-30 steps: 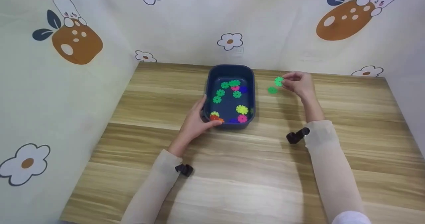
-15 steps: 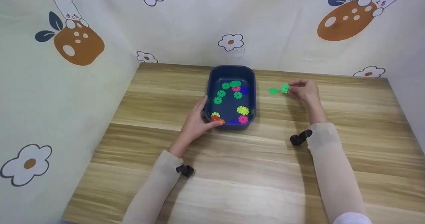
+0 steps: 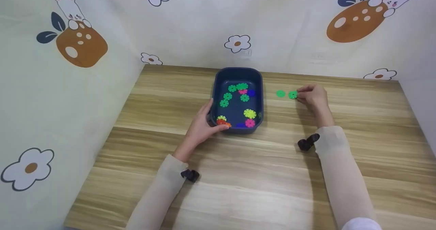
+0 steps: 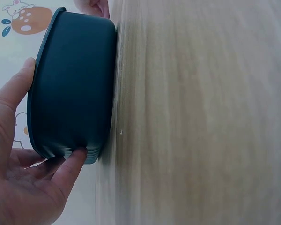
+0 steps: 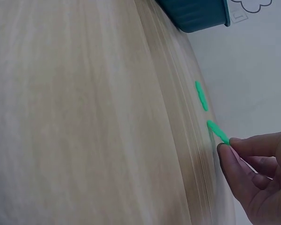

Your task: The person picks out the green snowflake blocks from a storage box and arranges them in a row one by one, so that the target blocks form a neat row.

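A dark blue bin (image 3: 237,130) stands on the table, holding several green, yellow, pink, blue, red and orange notched discs. My left hand (image 3: 201,125) grips its near left corner, thumb over the front rim; in the left wrist view the fingers (image 4: 71,169) press the bin's side (image 4: 75,79). Right of the bin, my right hand (image 3: 314,100) pinches a green disc (image 3: 292,94) by its edge. In the right wrist view that disc (image 5: 218,131) is tilted, its far edge low at the table. A second green disc (image 3: 280,93) lies flat between it and the bin.
The wooden table (image 3: 245,175) meets a patterned wall covering (image 3: 190,22) just behind the bin. Another side wall (image 3: 27,104) borders the table on the left. A black wrist mount (image 3: 308,142) sticks out from the right sleeve.
My right hand has moved right and toward the table's front, lowering the pinched green disc beside the other one. My left hand keeps its grip on the bin.
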The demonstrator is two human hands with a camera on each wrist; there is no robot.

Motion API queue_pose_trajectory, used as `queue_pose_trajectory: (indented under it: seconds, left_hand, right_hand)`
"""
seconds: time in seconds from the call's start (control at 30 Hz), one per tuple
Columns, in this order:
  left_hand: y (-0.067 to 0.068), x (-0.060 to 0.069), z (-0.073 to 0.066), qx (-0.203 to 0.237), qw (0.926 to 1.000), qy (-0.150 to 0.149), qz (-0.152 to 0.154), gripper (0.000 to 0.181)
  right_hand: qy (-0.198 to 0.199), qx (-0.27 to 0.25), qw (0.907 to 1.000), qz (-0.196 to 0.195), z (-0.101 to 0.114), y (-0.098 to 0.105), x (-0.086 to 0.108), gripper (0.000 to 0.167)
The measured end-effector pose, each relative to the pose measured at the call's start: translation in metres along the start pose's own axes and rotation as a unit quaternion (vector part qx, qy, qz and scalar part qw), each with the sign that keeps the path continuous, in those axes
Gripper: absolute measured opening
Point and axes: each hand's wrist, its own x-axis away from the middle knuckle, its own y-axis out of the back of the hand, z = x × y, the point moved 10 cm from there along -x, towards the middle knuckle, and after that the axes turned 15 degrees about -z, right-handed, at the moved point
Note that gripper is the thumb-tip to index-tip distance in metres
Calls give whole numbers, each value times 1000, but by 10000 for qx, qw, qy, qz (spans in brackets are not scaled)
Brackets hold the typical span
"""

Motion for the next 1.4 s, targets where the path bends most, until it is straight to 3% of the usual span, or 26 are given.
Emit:
queue_pose_trajectory:
  seconds: [0.37,0.57,0.77,1.0,1.17,1.4]
  left_hand:
    - [6,-7,-2,41,9999,1,-95,109]
    - [9,-9,-4,16,9999,-26,-131,109]
    - [7,-9,-1,-67,9999,-28,-128,110]
    - [1,-3,3,-1,10000,54,-46,112]
    - [-1,1,3,77,10000,40,-12,111]
    - [1,0,1,136,9998,-127,-58,108]
  right_hand:
    - [123,-25,9999,-119,19,4,0,30]
    - [654,126,9978,-17,52,-10,7,33]
    - [906,-558,9934,439,88,-46,31,32]
    - [1274,-508,9864,901,115,-103,71,27]
    - [1473,-199,9814,1216,116,-148,94,24]
    - [1442,540,9779,1411,98,-191,101,31]
